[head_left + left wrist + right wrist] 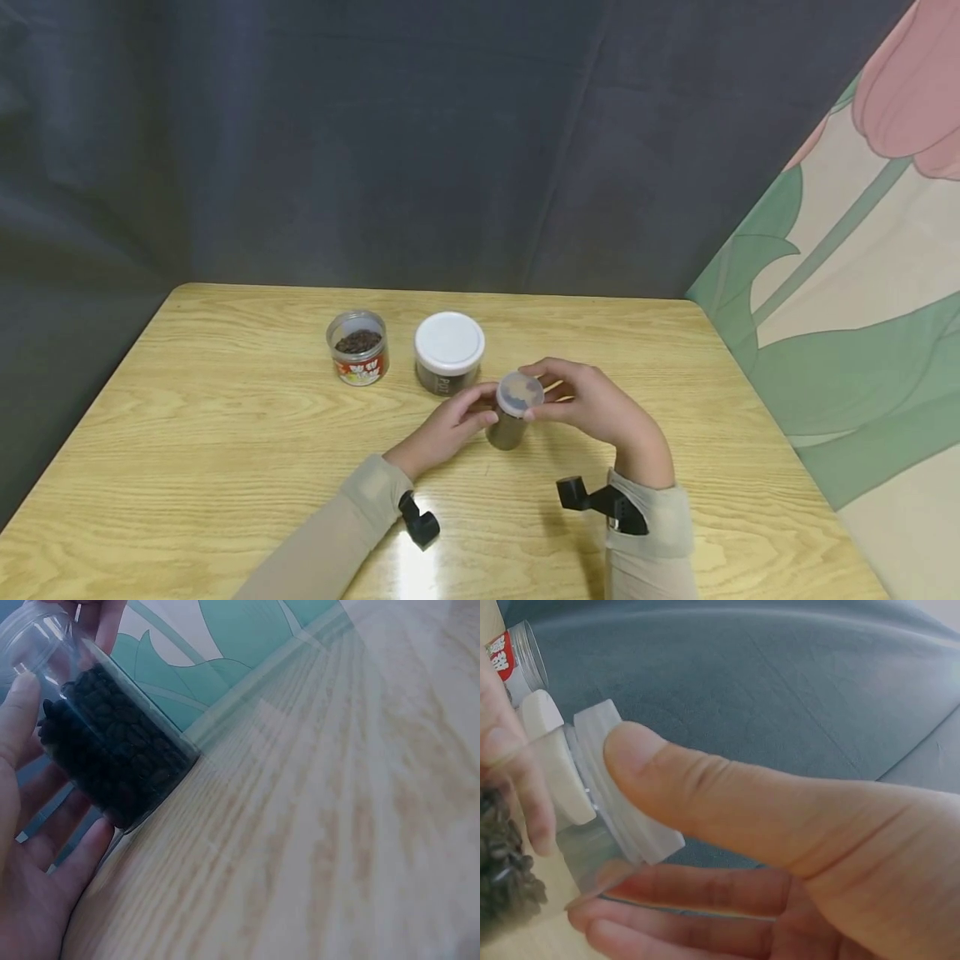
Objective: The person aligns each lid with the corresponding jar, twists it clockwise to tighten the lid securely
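A clear jar [124,746] partly filled with small dark beans or seeds stands on the table between both hands. Its translucent lid [520,393] is at the jar's mouth; whether it is screwed tight I cannot tell. My left hand [448,427] holds the jar's body from the left, thumb on the near side and fingers around the back. From the right, my right hand [596,404] grips the lid by its rim. The right thumb [682,787] lies on the lid's edge in the right wrist view, with the fingers on the opposite side.
Behind the jar stands a wider jar with a white lid [450,342]. Left of it is an uncovered clear jar with a red label [360,367], holding dark bits. All stand on a wooden table [225,467]. A dark curtain [412,150] hangs behind the table's far edge.
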A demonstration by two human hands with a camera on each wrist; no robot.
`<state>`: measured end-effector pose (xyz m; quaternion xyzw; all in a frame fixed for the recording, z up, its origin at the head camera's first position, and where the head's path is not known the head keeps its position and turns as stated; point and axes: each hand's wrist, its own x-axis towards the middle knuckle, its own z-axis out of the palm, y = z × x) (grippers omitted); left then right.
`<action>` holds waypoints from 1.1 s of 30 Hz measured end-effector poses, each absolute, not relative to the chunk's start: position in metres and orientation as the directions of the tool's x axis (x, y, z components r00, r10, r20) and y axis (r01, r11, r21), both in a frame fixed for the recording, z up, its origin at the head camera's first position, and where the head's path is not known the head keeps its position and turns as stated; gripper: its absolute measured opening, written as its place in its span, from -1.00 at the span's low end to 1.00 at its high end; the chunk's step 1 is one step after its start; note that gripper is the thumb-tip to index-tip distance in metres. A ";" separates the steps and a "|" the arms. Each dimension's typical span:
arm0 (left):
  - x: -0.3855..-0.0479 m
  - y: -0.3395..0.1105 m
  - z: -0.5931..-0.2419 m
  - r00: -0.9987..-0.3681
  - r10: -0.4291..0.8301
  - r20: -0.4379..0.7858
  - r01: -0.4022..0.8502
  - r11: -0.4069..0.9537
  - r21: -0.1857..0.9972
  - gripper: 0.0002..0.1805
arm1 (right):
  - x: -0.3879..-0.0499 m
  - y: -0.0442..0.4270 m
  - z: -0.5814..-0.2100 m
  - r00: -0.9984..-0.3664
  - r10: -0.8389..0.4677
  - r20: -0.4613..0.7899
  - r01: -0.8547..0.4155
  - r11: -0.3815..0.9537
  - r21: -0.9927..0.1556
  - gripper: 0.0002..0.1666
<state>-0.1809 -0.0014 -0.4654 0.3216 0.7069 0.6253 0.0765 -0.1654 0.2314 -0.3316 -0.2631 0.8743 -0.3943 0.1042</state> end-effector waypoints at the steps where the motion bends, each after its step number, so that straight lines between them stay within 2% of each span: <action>1: -0.181 -0.002 -0.465 -0.782 0.553 0.287 0.356 0.019 0.934 -0.50 | -0.165 0.231 -0.332 -0.841 -0.541 0.021 -0.374 0.553 -0.744 -0.49; 10: -0.183 0.000 -0.463 -0.769 0.587 0.254 0.314 0.001 0.949 -0.40 | -0.164 0.233 -0.330 -0.868 -0.496 -0.022 -0.322 0.596 -0.735 -0.47; 13: -0.183 0.003 -0.464 -0.766 0.584 0.268 0.341 0.016 0.940 -0.38 | -0.163 0.236 -0.331 -0.873 -0.488 -0.025 -0.313 0.597 -0.738 -0.46; 18: -0.182 0.005 -0.464 -0.751 0.594 0.288 0.386 0.040 0.922 -0.37 | -0.163 0.239 -0.332 -0.857 -0.515 -0.005 -0.333 0.560 -0.759 -0.47; 30: -0.180 -0.001 -0.460 -0.745 0.616 0.255 0.387 0.088 0.918 -0.32 | -0.163 0.242 -0.330 -0.811 -0.583 -0.042 -0.333 0.520 -0.786 -0.38; 33: -0.180 -0.003 -0.460 -0.748 0.620 0.235 0.369 0.095 0.925 -0.32 | -0.162 0.238 -0.330 -0.825 -0.565 -0.036 -0.338 0.543 -0.768 -0.35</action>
